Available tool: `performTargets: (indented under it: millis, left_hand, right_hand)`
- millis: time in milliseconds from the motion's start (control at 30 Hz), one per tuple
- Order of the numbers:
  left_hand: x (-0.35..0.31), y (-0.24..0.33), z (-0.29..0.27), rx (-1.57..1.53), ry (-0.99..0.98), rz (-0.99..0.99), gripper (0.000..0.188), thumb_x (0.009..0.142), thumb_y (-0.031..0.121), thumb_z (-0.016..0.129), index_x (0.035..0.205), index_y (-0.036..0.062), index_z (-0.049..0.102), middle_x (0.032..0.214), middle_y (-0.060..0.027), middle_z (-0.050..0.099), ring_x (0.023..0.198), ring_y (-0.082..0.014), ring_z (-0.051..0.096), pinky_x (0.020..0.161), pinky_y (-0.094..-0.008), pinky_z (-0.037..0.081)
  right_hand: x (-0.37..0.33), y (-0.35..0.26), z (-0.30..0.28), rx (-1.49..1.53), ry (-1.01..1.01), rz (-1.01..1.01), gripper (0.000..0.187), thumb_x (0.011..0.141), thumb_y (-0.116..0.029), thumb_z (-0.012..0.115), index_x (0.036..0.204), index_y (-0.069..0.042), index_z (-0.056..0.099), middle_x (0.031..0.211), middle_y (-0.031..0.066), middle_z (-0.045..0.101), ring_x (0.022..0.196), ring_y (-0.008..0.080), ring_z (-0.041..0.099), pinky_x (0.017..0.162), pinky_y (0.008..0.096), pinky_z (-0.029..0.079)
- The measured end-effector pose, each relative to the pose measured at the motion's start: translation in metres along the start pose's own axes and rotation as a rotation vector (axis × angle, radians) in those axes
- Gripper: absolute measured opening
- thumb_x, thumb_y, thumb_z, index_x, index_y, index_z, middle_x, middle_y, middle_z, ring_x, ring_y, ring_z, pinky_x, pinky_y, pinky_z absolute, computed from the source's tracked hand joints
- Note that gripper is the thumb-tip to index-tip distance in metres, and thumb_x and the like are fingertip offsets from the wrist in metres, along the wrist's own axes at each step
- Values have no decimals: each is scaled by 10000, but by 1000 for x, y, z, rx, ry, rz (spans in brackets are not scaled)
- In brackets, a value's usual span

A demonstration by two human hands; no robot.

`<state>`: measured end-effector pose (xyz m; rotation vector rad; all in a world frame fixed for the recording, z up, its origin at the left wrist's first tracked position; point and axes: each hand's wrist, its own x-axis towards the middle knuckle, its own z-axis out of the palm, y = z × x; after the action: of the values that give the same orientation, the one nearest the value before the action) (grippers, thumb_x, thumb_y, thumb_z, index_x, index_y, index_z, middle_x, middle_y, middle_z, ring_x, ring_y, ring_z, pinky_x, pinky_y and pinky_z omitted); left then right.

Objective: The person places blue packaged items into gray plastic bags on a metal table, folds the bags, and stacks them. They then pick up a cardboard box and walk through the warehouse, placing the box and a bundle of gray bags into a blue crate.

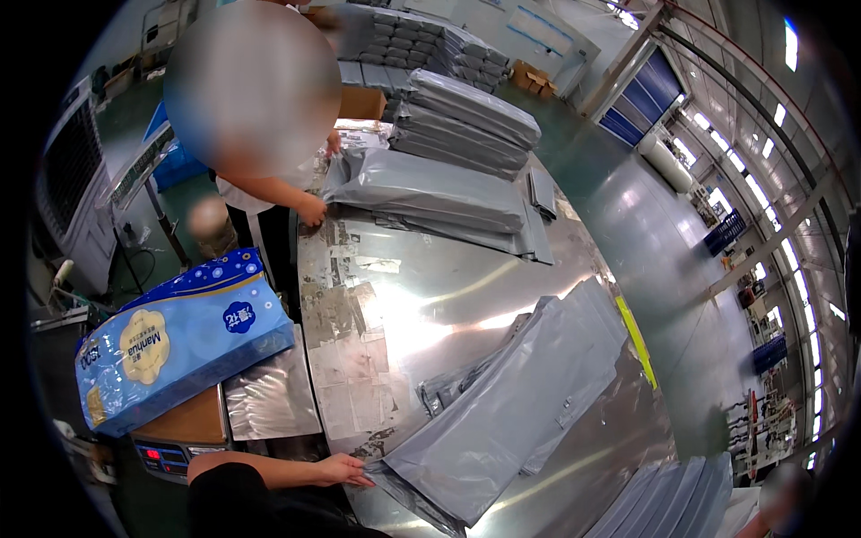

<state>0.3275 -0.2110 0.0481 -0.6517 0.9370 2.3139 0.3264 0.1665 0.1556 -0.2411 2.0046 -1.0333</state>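
My left hand [341, 470] reaches in from the lower left, thumb and fingers closed on the near corner of a grey plastic bag [502, 408]. That bag is long, flat and glossy, lying slantwise on the metal table [430, 260]. Under its left side are more folded grey bags [439, 390]. My right hand is not in view. Across the table, a co-worker's hand [311, 210] is at the end of a filled grey plastic package [430, 188]; this person's other hand [334, 143] is beside it.
A blue printed plastic pack [184, 345] rests on a scale [166, 455] at left. Stacked grey packages [466, 121] stand at the table's far end. More long grey packages [664, 502] lie at lower right, near another person's arm. Yellow tape [636, 341] marks the right edge.
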Motion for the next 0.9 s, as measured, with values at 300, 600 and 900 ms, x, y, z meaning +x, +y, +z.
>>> performTargets:
  millis: [300, 600, 900]
  left_hand:
    - [-27, 113, 92, 1578, 21, 1331, 403, 815, 91, 572, 1217, 112, 584, 1121, -72, 602, 1081, -269, 549, 917, -381, 447]
    - [59, 100, 81, 2003, -643, 1156, 153, 763, 161, 559, 694, 36, 614, 928, -114, 592, 975, -299, 573, 828, -397, 481]
    - [22, 165, 80, 2093, -523, 1016, 174, 711, 94, 615, 870, 60, 555, 1124, -72, 598, 1175, -258, 518, 954, -397, 433]
  right_hand:
    - [-113, 112, -54, -380, 551, 391, 278, 834, -52, 560, 1099, -37, 639, 1026, 153, 656, 942, 308, 615, 840, 386, 475]
    - [29, 12, -62, -1178, 162, -112, 688, 712, -20, 558, 1345, -268, 451, 1340, -24, 491, 884, 275, 587, 662, 429, 506]
    - [51, -1, -100, -551, 829, -566, 173, 751, -61, 613, 920, -95, 610, 982, 71, 661, 713, 252, 616, 618, 368, 495]
